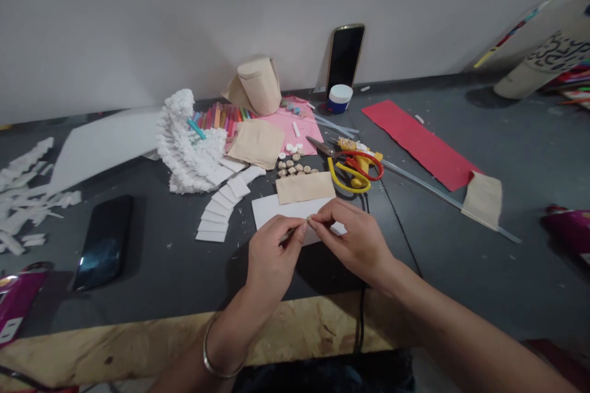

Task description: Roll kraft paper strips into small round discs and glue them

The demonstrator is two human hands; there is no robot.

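Grip: left hand (275,250) and right hand (356,238), fingertips pinching one small tan piece (308,220) over white paper (265,211). Step, I judge: shaping; next move calls for steady, light pressure.

Head-height view, forward and down

Black phone (104,242) lies flat, left | purple packet (18,307) at the near-left corner | and there's a second phone (346,55), leaning against the wall (184,24), white-lidded jar (340,99) right before it | red sheet (421,144) slants across the bench (442,239) | marked pale container (537,67), far right!
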